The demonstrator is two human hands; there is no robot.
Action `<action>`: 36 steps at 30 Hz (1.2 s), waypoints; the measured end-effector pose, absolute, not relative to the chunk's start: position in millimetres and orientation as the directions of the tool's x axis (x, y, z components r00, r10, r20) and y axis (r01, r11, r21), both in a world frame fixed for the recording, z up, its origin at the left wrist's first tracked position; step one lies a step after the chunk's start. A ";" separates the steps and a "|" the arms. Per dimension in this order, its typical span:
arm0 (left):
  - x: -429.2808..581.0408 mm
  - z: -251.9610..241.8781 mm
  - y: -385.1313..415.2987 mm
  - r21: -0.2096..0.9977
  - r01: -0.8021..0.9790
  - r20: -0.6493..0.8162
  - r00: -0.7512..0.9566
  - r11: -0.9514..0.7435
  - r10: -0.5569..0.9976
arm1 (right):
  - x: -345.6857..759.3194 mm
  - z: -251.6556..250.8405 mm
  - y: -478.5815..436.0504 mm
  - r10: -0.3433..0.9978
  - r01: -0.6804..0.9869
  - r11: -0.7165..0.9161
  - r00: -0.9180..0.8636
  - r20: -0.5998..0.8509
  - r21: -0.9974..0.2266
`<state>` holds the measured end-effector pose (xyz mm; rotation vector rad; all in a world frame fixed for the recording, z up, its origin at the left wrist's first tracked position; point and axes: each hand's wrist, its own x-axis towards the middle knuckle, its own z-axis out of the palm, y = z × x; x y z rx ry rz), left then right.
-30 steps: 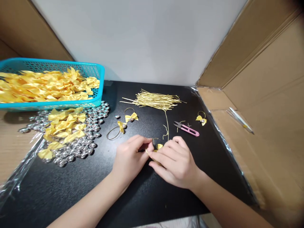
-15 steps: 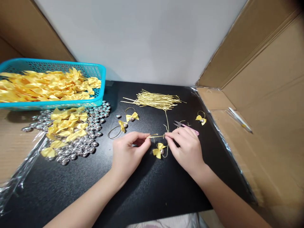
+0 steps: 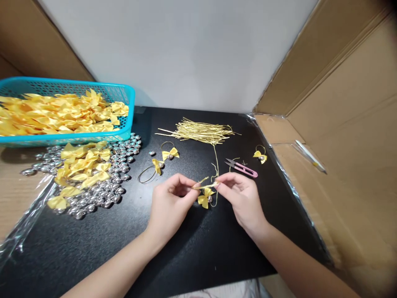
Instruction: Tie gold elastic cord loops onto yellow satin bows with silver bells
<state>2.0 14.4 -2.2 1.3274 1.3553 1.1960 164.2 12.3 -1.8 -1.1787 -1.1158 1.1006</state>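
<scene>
A short gold cord (image 3: pixel 205 187) is stretched between my two hands above the black table. My left hand (image 3: pixel 173 202) pinches its left end between thumb and fingers, with a bent piece of the cord sticking up there. My right hand (image 3: pixel 243 199) is closed on the right end, its fingertips partly hiding it. Just below the cord lies a yellow ribbon bow (image 3: pixel 204 201) with a silver bead. A loose gold strand (image 3: pixel 216 159) runs down beside it from the bundle. Pink-handled thread snips (image 3: pixel 245 169) lie beyond my right hand, blades half apart.
A turquoise basket (image 3: pixel 132 108) of yellow bows stands at the left. Silver beads (image 3: pixel 93 198) and loose bows (image 3: pixel 85 165) are heaped before it. A gold cord bundle (image 3: pixel 201 130) lies at the back. Looped bows (image 3: pixel 170 154) rest near the middle; another (image 3: pixel 260 156) is at the right.
Both hands have come slightly closer together and lower, tilting the cord over the bow. My right hand has moved off the snips, which now show fully.
</scene>
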 end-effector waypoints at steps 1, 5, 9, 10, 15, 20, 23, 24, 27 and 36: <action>3.4 -2.3 13.5 0.991 0.131 0.032 -0.057 -0.025 0.998 | 161.8 -3.1 11.7 0.995 -0.175 0.010 0.098 -0.007 -0.984; 6.3 -3.1 10.5 0.990 0.105 0.107 -0.092 -0.097 0.990 | 155.1 -8.6 9.8 0.984 -0.473 -0.127 0.050 -0.171 -0.872; 6.2 -4.9 7.2 0.968 0.163 0.204 -0.067 -0.191 0.977 | 152.7 -11.3 6.3 0.957 -0.554 -0.232 0.016 -0.288 -0.799; 6.0 -5.7 6.3 0.959 0.184 0.228 -0.054 -0.215 0.972 | 152.3 -11.7 5.7 0.951 -0.557 -0.249 0.013 -0.308 -0.793; 5.1 -10.6 1.9 0.889 0.299 0.367 -0.009 -0.347 0.930 | 151.3 -11.2 5.8 0.941 -0.609 -0.232 0.056 -0.333 -0.758; 4.5 -14.1 -0.9 0.832 0.368 0.438 0.021 -0.415 0.899 | 150.5 -8.7 5.0 0.946 -0.633 -0.248 0.005 -0.325 -0.733; 5.0 -13.7 -1.6 0.811 0.378 0.470 0.033 -0.446 0.882 | 150.0 -10.3 3.7 0.947 -0.617 -0.244 0.016 -0.322 -0.748; 5.3 -13.3 -1.7 0.806 0.380 0.477 0.036 -0.453 0.878 | 149.9 -11.3 3.5 0.946 -0.613 -0.246 0.019 -0.325 -0.751; 5.8 -11.7 -1.3 0.799 0.379 0.487 0.047 -0.466 0.872 | 149.9 -14.0 3.5 0.942 -0.614 -0.261 0.006 -0.335 -0.745; 5.9 -11.1 -2.8 0.779 0.383 0.507 0.080 -0.496 0.858 | 149.4 -14.6 4.6 0.922 -0.647 -0.305 -0.015 -0.388 -0.699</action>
